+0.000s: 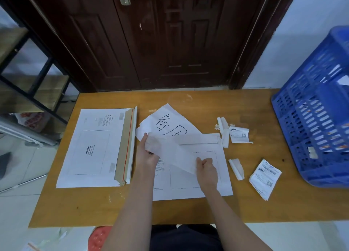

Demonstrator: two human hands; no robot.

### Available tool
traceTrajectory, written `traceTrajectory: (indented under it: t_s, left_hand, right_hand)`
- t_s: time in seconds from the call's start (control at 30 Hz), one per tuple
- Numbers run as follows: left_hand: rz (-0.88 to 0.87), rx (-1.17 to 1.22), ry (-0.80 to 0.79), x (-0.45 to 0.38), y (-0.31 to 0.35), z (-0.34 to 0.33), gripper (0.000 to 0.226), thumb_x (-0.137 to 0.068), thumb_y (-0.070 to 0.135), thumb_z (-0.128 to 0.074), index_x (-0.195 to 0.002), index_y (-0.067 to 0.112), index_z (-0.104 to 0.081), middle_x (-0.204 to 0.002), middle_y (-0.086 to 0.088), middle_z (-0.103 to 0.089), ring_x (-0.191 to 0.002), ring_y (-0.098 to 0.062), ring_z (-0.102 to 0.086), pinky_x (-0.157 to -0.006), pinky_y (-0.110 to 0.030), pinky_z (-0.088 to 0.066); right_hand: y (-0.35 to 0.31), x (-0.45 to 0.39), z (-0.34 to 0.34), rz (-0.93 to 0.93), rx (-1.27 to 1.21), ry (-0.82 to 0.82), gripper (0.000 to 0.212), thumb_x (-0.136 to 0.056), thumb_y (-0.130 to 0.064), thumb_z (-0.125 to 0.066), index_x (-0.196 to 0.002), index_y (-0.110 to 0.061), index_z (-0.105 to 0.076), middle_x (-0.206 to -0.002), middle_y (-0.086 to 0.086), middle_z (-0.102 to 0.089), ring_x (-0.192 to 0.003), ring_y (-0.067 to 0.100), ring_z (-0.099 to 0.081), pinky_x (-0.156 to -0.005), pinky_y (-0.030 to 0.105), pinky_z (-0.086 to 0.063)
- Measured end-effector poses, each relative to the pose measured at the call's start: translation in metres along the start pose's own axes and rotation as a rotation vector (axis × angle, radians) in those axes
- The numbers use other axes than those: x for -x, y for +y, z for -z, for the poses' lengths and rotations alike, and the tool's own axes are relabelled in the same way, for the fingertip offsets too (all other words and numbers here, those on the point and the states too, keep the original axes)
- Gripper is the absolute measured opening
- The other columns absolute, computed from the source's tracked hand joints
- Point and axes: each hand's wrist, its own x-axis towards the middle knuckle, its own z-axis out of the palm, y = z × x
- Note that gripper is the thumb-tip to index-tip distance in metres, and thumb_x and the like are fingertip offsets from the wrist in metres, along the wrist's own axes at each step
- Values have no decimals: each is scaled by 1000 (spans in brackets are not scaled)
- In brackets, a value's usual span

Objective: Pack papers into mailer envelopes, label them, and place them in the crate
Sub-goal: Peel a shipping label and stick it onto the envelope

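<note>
A white mailer envelope (198, 182) lies flat in front of me on the wooden table (188, 211). Papers with large black handwritten characters (170, 122) stick out from behind its far left edge. Across the envelope runs a long translucent strip (173, 150), apparently a peel-off liner. My left hand (148, 150) pinches its left end and my right hand (206, 168) pinches its right end. A stack of unused mailers (98, 148) with brown flaps and a red tear line lies to the left. A blue plastic crate (319, 116) stands at the table's right edge.
Crumpled liner scraps (222, 129) and a shipping label (238, 134) lie right of the envelope. Another rolled scrap (237, 168) and a loose label (264, 179) sit nearer the crate. A dark door is behind the table; shelving stands at left.
</note>
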Motion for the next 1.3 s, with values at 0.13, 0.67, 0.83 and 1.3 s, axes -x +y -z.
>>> traceTrajectory:
  t_s: [0.13, 0.67, 0.83, 1.3]
  left_hand:
    - [-12, 72, -18, -5, -5, 12, 84, -57, 19, -89, -132, 12, -52, -130, -7, -58, -127, -19, -50, -109, -36, -38]
    - [-149, 89, 32, 11, -7, 11, 26, -88, 7, -62, -113, 15, -62, -101, 4, -73, -95, -10, -68, -93, -26, -50]
    - [-143, 87, 70, 10, 16, -16, 33, -88, 16, -62, -60, 17, -44, -40, 4, -32, -44, -8, -36, -57, -22, -54]
    - [-82, -1054, 67, -28, -126, -96, 25, -90, 22, -64, -79, 22, -42, -83, 1, -55, -75, -16, -52, -56, -25, -43]
  right_hand:
    - [9, 1, 2, -16, -37, -20, 26, -101, -38, -37, -98, -12, -41, -80, 0, -55, -70, 13, -52, -51, 20, -37]
    - [15, -1, 10, -43, -197, -81, 24, -101, -34, -39, -99, -11, -43, -85, 0, -53, -73, 8, -49, -56, 14, -36]
    - [18, -6, 17, -55, -241, -114, 24, -101, -37, -40, -102, -13, -44, -93, 1, -53, -90, 17, -53, -73, 24, -39]
    - [49, 4, 64, -295, -557, -568, 39, -85, -45, -65, -107, -13, -67, -102, 5, -70, -95, 16, -67, -75, 27, -56]
